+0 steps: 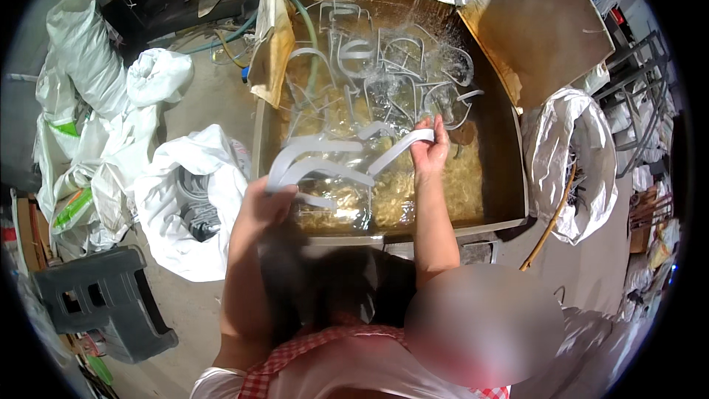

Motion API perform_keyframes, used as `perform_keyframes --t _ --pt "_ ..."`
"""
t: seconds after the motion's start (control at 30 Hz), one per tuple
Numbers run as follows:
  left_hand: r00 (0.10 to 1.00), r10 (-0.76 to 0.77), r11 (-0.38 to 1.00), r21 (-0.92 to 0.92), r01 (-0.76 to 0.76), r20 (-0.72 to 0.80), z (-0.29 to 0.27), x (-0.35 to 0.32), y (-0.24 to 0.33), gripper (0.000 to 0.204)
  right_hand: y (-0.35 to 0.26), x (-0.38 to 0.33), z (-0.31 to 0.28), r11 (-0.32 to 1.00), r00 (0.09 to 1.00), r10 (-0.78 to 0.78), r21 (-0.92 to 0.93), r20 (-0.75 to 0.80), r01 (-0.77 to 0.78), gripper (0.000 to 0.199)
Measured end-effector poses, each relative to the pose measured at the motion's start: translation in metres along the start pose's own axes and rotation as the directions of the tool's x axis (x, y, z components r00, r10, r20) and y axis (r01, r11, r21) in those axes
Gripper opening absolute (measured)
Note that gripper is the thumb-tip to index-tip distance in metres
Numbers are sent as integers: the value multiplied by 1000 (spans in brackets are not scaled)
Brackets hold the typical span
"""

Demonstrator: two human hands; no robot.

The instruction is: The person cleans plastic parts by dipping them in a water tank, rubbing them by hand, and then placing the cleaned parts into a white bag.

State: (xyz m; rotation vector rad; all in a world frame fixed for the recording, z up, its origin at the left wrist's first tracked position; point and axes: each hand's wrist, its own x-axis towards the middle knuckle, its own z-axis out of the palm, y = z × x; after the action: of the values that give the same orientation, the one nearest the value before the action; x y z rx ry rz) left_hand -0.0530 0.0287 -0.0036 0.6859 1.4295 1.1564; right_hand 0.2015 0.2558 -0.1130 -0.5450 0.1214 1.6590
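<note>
While both hands reach in over a wide metal tub [521,170] of yellowish water, the left hand [264,205] is at the tub's eight o'clock, by the near rim (clock face laid on the tub, twelve farthest from the wearer). Its fingers are wrapped tight round the ends of several bent strips [317,145], pale grey and flat, thumb along the near side. The strips fan out toward three o'clock, over the water; exact count unclear, as they overlap.

Right hand [432,151] inside the tub's outline, toward five o'clock from centre. Palm turned up, fingers pointing to twelve, loosely curled and slightly parted; the upper end of a pale strip [399,149] is pinched between thumb and fingers. This strip slants down to eight, its lower end meeting one from the left hand; cannot tell whether the two are joined.

Bent metal frames [402,55] lie heaped in the water, from eleven to two, water splashing at one. Green hose [310,37] drops in at eleven. Outside the tub: white sack [166,210] at eight, mouth open on grey curved pieces [198,203]; silvery sack [602,185] at four, a thin stick [550,225] leaning against it.
</note>
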Motion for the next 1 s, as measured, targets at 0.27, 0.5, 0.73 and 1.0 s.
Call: perform_keyframes --t 0.27,0.5,0.73,1.0 --pt "996 9 983 182 -26 93 20 -5 0 18 48 13 -92 809 872 395 -340 -290 -480 33" --pt "992 -54 987 155 36 114 19 -17 24 17 23 22 -71 882 922 383 -318 55 -348 27" --pt "935 333 825 519 -226 -123 23 24 -32 31 -3 -56 35 800 906 203 -597 372 66 25" --pt "979 107 963 264 -58 -176 56 36 -28 29 20 -121 87 -391 651 684 -589 328 707 24"
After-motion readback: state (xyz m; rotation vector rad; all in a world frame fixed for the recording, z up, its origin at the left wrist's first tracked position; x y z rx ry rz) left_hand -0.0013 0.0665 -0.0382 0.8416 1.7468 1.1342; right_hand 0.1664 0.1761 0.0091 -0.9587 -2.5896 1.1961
